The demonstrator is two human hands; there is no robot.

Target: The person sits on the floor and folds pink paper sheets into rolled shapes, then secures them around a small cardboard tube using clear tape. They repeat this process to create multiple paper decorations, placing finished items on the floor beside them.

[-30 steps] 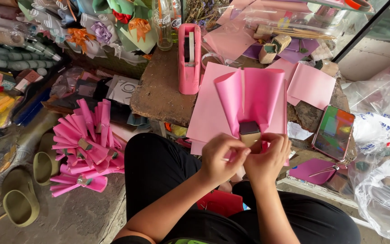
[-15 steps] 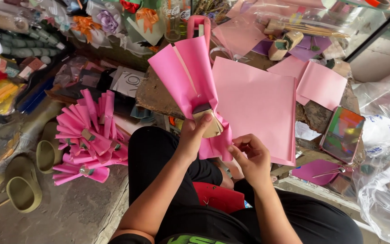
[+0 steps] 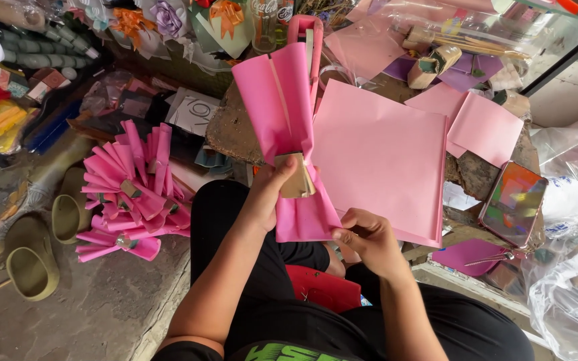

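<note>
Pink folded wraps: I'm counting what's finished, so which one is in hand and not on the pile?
The one pinched at its taped middle by the left hand, fanned upright over the table. The other wraps lie heaped on the floor, untouched.

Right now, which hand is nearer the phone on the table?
Right. The right hand is just left of the phone; the left hand, gripping the folded pink paper, sits farther left.

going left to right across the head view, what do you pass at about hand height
olive slippers → pile of folded pink paper pieces → left hand holding the gathered pink paper → right hand → flat pink sheet → phone
</note>
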